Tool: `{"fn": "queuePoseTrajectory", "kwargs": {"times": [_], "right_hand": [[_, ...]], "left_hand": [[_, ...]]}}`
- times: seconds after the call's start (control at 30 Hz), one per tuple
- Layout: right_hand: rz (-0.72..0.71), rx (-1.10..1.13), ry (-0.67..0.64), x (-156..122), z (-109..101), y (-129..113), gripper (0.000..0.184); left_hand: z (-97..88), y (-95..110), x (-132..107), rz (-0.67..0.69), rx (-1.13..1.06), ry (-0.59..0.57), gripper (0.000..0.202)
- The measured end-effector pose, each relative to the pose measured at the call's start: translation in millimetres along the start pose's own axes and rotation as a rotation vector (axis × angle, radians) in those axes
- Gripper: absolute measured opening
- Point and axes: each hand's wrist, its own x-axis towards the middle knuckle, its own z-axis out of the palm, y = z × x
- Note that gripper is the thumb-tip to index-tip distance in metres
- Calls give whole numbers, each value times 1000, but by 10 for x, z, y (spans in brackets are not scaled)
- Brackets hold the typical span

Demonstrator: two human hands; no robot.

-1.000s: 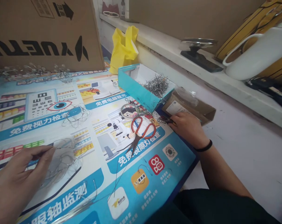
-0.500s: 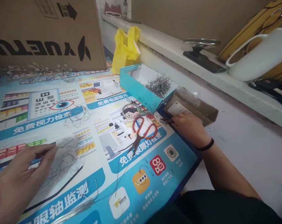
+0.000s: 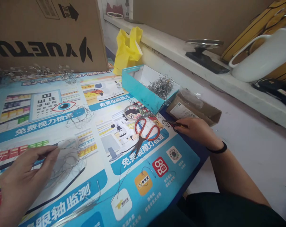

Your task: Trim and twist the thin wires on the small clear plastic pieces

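Observation:
My left hand [image 3: 22,179] pinches the end of a thin wire at the lower left, beside a loose tangle of fine wire [image 3: 64,160] lying on the printed poster [image 3: 143,186] that covers the table. My right hand [image 3: 197,130] is closed on a small dark tool [image 3: 171,123], perhaps pliers, at the table's right edge. Red-handled scissors [image 3: 144,132] lie just left of that hand, points toward me. A teal box [image 3: 138,90] holding a heap of small metal wire pieces [image 3: 160,85] stands behind.
A brown parcel box [image 3: 199,110] with a clear bag sits beside the teal box. A large cardboard carton [image 3: 45,34] stands at the back left, a yellow bag [image 3: 127,50] next to it. A roll of tape [image 3: 132,113] lies near the scissors. A white jug [image 3: 263,56] rests on the ledge.
My right hand has drawn back slightly toward me and to the right, lifting the dark tool off the table edge. My left hand keeps its pinch on the wire.

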Motion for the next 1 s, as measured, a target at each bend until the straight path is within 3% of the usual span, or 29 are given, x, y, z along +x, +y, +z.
{"fn": "queuePoseTrajectory", "kwargs": {"times": [0.13, 0.27, 0.37, 0.57, 0.8, 1.0], "right_hand": [[45, -15, 10, 62, 9, -10, 28], [-47, 203, -40, 65, -22, -43, 30], [-68, 357, -85, 80, -69, -202, 35], [-259, 574, -161, 301, -95, -855, 32], [-649, 309, -94, 773, -108, -1696, 19], [-771, 263, -137, 1064, -51, -2131, 16]], "left_hand": [[-11, 39, 8, 46, -4, 9, 26], [3, 68, 16, 96, -25, 26, 22], [31, 90, 38, 117, -49, 52, 15], [61, 83, 67, 307, -218, 39, 3], [35, 119, 37, 377, -256, 41, 4], [23, 112, 40, 442, -106, 132, 25]]}}
